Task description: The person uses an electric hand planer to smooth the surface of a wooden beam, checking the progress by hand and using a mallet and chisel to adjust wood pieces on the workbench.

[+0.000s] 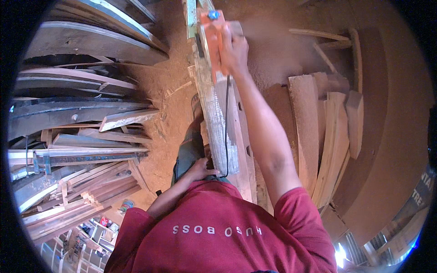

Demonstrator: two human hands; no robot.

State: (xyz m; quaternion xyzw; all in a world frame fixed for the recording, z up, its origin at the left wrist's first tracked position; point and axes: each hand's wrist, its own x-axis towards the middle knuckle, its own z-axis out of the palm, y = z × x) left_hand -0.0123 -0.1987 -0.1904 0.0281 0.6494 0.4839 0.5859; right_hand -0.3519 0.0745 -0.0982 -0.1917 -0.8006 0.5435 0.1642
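Orange power planer (213, 38): at far end of pale plank (218, 125), gripped by right hand (235, 52). Left hand (199, 169): at near left corner, grip unclear. Probably best guided flat, with even pressure, black cord (227, 102) clear of cutter. Lettering: white, across red shirt (214, 248).

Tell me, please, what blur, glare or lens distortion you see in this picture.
Head view: the right hand and orange tool look slightly smeared; bright glare at lower right; the planks at left seem bent, perhaps partly by the lens.
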